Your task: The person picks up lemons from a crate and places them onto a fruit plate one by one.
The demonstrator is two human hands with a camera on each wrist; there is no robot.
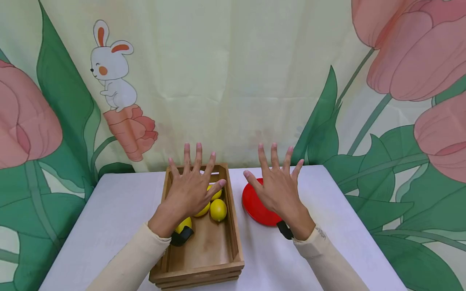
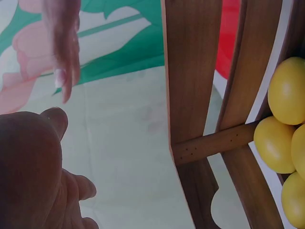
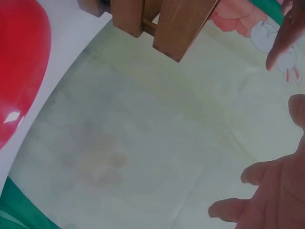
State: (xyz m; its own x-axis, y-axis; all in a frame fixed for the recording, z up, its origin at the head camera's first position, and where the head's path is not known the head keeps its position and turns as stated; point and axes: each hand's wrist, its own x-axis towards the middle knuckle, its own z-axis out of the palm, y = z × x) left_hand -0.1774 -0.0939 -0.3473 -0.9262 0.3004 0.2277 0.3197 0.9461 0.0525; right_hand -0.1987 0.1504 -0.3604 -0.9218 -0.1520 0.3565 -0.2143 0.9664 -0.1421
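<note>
My left hand (image 1: 191,188) hovers over the wooden crate (image 1: 205,268), fingers straight and spread, holding nothing. Several yellow lemons (image 1: 218,210) lie inside the crate toward its far end, some of them hidden by this hand and its wrist. In the left wrist view, lemons (image 2: 274,144) show beyond the crate's slats (image 2: 193,67). My right hand (image 1: 280,190), fingers likewise spread, is held above a red plate (image 1: 255,206) and partly covers it. It holds nothing either. The plate (image 3: 21,62) also appears at the left edge of the right wrist view.
A white-covered table (image 1: 120,210) bears the crate at left of centre and the plate to its right. Behind stands a curtain (image 1: 233,81) printed with tulips, leaves and a rabbit. Slatted walls rim the crate.
</note>
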